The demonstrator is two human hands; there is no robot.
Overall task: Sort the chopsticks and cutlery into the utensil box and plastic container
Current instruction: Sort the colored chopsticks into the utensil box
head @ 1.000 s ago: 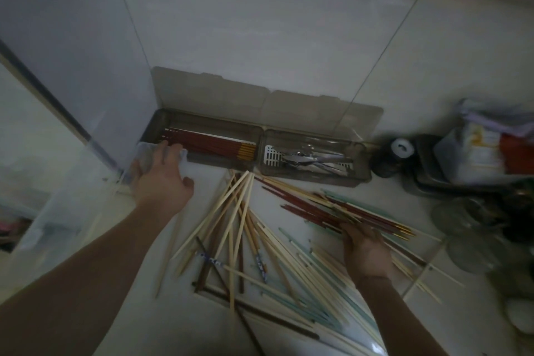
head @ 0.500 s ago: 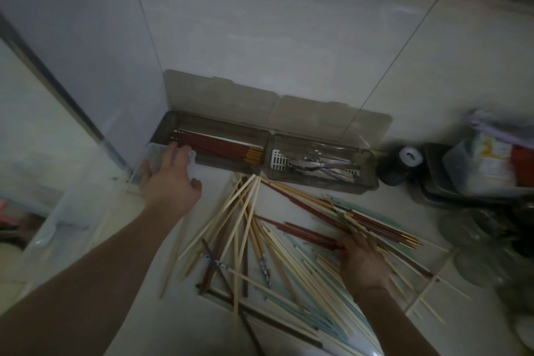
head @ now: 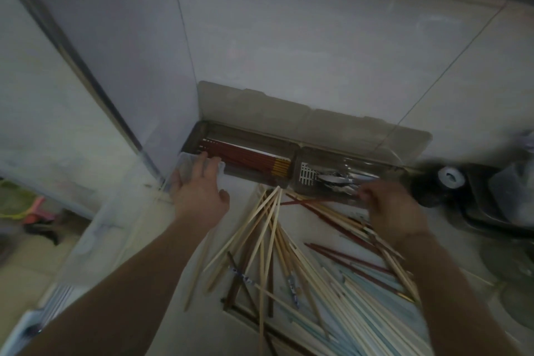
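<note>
A smoky translucent utensil box (head: 291,150) sits against the tiled wall with its lid leaning back, and no brand, label or readable writing shows on it or anywhere else in the dim view. Its left compartment holds a neat row of red chopsticks (head: 245,157) with yellow ends; its right compartment holds metal cutlery (head: 336,179) beside a white perforated insert. The left hand (head: 199,191) lies over the near corner of a clear plastic container (head: 185,170) just beside the box's left end, fingers spread and fairly straight on its rim. The right hand (head: 390,208) is curled, gripping dark red chopsticks (head: 306,202) at the box's front edge. A loose heap of pale, blue-green and red chopsticks (head: 303,269) covers the countertop (head: 161,240) between both forearms.
</note>
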